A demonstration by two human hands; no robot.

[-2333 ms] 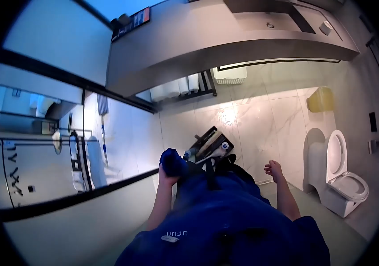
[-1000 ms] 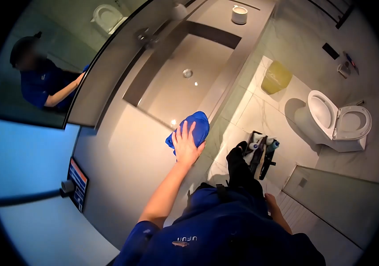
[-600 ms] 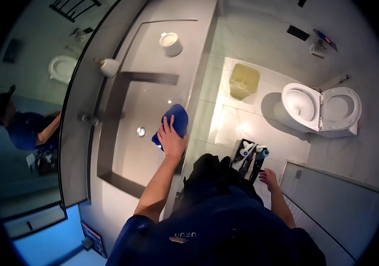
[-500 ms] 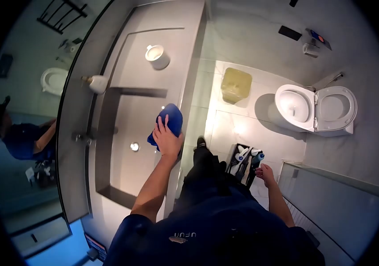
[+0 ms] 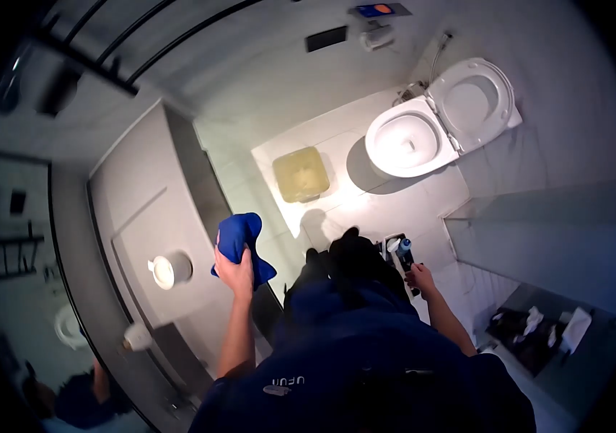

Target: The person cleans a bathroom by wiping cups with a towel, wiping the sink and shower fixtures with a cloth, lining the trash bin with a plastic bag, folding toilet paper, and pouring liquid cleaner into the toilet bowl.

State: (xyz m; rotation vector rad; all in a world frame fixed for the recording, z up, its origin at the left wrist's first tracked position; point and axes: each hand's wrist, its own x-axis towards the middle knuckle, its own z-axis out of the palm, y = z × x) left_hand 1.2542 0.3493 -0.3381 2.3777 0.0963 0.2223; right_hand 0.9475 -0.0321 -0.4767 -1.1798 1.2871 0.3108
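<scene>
A crumpled blue cloth [image 5: 241, 238] is gripped in my left hand [image 5: 234, 273], raised beside the front edge of the grey sink counter [image 5: 153, 191]. My fingers press into its lower side. Over on the right, my right hand [image 5: 418, 276] hangs in front of my body with its fingers loosely bent, and I see nothing in it. From this view it overlaps a dark caddy [image 5: 410, 268] of cleaning bottles, including a blue bottle [image 5: 404, 246]. My legs hide part of the caddy.
A white mug [image 5: 164, 272] and a soap dispenser [image 5: 136, 337] stand on the counter by the mirror. A yellowish bin [image 5: 301, 175] sits on the tiled floor before the toilet [image 5: 407, 143], whose lid is up. A glass partition [image 5: 539, 224] is at right.
My left hand has lifted the blue cloth out of the basin area to beyond the counter's edge. My view has turned toward the toilet. The right hand appears nearer the caddy.
</scene>
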